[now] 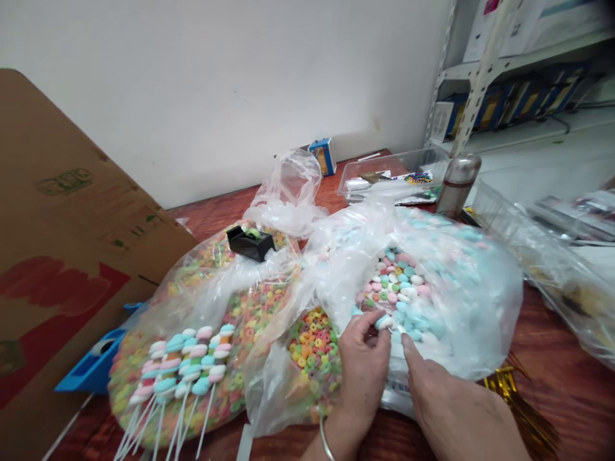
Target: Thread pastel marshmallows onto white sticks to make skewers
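Our left hand [360,371] pinches a pale candy [383,322] between thumb and fingers, a metal bangle [327,442] on its wrist. Our right hand [449,400] is not closed: its extended fingertips [406,342] touch the pastel candies [398,288] inside a clear plastic bag [461,307]. That bag rests on the reddish wooden worktop [571,339], pressed against a bag of multicoloured cereal rings [250,326], with candy-topped sticks [185,365] beside it. A black tape dispenser [250,243] sits on the cereal bag; further off stand a steel flask [457,186] and a clear plastic tray [391,176].
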`<move>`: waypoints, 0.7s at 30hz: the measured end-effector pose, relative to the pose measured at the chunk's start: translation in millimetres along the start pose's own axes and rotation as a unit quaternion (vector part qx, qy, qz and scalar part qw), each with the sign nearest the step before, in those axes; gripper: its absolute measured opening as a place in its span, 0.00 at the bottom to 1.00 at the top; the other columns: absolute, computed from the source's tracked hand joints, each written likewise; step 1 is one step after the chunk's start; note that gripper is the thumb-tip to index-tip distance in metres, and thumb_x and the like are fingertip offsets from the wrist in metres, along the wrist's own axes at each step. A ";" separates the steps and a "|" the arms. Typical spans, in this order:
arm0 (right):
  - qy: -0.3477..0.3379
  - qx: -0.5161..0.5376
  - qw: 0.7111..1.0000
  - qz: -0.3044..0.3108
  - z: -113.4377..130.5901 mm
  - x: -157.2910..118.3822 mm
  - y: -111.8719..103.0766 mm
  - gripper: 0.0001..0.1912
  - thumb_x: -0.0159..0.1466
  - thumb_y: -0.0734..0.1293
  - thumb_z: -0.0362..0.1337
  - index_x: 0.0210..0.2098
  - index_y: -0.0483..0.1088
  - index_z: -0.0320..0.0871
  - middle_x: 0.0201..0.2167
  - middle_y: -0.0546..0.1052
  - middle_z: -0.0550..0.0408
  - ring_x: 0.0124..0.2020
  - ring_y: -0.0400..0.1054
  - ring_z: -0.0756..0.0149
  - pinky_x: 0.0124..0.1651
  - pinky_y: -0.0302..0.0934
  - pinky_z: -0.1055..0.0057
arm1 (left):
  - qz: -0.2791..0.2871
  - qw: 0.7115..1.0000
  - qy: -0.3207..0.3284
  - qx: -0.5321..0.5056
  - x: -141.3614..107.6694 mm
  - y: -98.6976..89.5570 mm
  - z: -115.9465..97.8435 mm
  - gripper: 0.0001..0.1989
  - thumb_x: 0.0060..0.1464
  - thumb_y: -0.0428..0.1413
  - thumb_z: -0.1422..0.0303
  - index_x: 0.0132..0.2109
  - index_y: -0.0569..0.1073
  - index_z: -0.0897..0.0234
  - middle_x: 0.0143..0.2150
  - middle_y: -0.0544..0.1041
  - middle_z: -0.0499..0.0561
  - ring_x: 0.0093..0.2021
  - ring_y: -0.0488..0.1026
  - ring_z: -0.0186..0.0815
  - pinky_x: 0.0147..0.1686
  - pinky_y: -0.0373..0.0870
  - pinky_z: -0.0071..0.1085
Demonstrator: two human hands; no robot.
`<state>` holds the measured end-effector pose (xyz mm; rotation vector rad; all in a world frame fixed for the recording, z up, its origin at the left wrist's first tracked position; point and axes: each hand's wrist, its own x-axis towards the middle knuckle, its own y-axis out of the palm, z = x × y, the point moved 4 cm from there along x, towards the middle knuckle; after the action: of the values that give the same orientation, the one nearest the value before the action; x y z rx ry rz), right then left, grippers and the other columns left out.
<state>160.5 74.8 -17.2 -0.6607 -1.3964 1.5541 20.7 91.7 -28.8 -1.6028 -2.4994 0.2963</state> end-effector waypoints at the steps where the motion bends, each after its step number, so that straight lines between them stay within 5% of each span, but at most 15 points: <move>1: -0.004 -0.007 1.000 0.001 3.5 0.6 -0.2 0.23 0.62 0.58 0.32 0.56 0.66 0.46 0.22 0.78 0.49 0.16 0.72 0.61 0.18 0.52 0.72 | -0.003 1.000 -0.005 -0.006 -1.7 0.7 2.2 0.14 0.50 0.56 0.74 0.44 0.80 0.63 0.40 0.80 0.53 0.40 0.76 0.37 0.42 0.72 0.30; 8: -0.022 0.010 0.999 0.041 29.1 19.6 15.3 0.13 0.62 0.58 0.27 0.42 0.68 0.47 0.22 0.77 0.51 0.19 0.74 0.61 0.19 0.50 0.72 | 0.001 0.990 -0.133 -0.054 -21.6 -9.5 28.0 0.16 0.52 0.58 0.67 0.48 0.77 0.67 0.34 0.81 0.53 0.31 0.75 0.36 0.32 0.71 0.28; 13: -0.042 -0.003 0.992 0.122 36.7 30.3 32.5 0.11 0.62 0.60 0.26 0.37 0.66 0.49 0.24 0.78 0.57 0.21 0.75 0.60 0.19 0.41 0.71 | 0.027 0.984 -0.027 0.175 -25.5 -73.9 14.3 0.27 0.56 0.52 0.71 0.64 0.63 0.61 0.50 0.77 0.57 0.41 0.76 0.39 0.43 0.72 0.33; 18: -0.116 0.009 0.986 0.116 56.2 28.4 31.0 0.14 0.62 0.59 0.26 0.39 0.68 0.51 0.27 0.78 0.58 0.23 0.75 0.61 0.21 0.44 0.70 | 0.022 0.882 0.012 0.471 -19.2 -125.7 20.3 0.15 0.55 0.47 0.77 0.42 0.78 0.64 0.39 0.76 0.59 0.44 0.73 0.46 0.47 0.67 0.42; 21: -0.140 0.007 0.983 0.119 72.2 26.2 32.2 0.16 0.58 0.61 0.24 0.40 0.69 0.50 0.29 0.78 0.57 0.23 0.75 0.63 0.21 0.46 0.71 | 0.020 0.886 -0.002 0.462 -18.3 -133.6 27.2 0.13 0.56 0.48 0.76 0.38 0.78 0.63 0.36 0.77 0.57 0.42 0.74 0.44 0.45 0.69 0.40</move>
<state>78.3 65.9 -27.9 -0.6366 -1.5541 1.9026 -95.6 18.6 -22.3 -1.1978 -1.8032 1.2560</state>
